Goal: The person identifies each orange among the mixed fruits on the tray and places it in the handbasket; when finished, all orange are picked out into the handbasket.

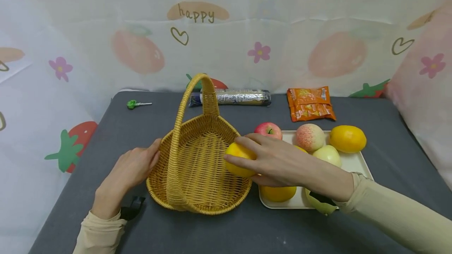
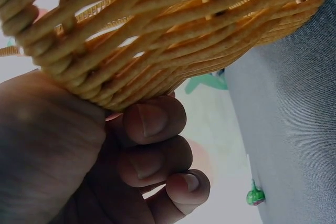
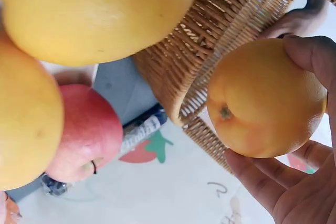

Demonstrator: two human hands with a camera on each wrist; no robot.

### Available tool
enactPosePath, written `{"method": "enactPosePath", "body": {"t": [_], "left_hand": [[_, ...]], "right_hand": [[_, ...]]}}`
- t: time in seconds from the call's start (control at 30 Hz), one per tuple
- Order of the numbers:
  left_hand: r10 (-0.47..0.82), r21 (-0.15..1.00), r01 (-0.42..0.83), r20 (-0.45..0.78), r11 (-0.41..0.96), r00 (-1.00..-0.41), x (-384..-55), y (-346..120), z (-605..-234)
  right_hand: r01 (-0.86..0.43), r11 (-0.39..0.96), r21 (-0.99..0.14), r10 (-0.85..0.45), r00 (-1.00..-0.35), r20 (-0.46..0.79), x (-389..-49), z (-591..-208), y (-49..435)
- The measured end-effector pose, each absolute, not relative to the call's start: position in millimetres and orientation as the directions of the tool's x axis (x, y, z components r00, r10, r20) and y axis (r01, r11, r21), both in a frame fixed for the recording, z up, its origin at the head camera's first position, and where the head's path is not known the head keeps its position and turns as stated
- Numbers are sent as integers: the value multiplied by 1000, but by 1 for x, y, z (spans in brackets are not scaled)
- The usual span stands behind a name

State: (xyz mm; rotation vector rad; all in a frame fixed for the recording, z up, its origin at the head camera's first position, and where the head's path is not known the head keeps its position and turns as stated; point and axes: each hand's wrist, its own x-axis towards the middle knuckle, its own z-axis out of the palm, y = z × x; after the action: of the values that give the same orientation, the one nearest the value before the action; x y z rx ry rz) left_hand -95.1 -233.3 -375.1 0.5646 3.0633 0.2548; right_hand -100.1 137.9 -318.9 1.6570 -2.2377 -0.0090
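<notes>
A tan wicker basket [image 1: 199,167] with a tall arched handle stands upright on the dark cloth. At its left rim, my left hand [image 1: 130,166] grips the wickerwork; curled fingers [image 2: 157,163] show in the left wrist view. My right hand [image 1: 275,160] holds a yellow-orange orange [image 1: 240,160] over the basket's right rim, thumb and fingers round it, as the right wrist view shows. Under and beyond that arm lies a white tray [image 1: 353,164] of fruit: a peach [image 1: 309,137], a pale green fruit [image 1: 327,155] and several yellow ones, partly hidden by the arm.
A red apple [image 1: 265,129] is at the tray's back left corner. Behind stand an orange snack packet [image 1: 311,105] and a silver-and-blue wrapped roll [image 1: 243,97]. A green lollipop [image 1: 132,104] lies at the back left. A printed curtain [image 1: 226,58] hangs behind the table.
</notes>
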Motion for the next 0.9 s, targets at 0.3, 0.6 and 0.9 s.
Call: {"method": "enactPosePath", "body": {"t": [0.3, 0.6, 0.9], "left_hand": [[364, 155, 364, 34, 918, -931, -94, -233, -377], [350, 148, 348, 15, 926, -937, -95, -233, -377], [342, 167, 338, 5, 926, -940, -95, -232, -376]], "right_hand": [[-932, 298, 205, -947, -262, 183, -104, -328, 112], [-941, 337, 21, -941, -336, 22, -105, -336, 95], [-940, 340, -34, -937, -336, -94, -105, -342, 83]]}}
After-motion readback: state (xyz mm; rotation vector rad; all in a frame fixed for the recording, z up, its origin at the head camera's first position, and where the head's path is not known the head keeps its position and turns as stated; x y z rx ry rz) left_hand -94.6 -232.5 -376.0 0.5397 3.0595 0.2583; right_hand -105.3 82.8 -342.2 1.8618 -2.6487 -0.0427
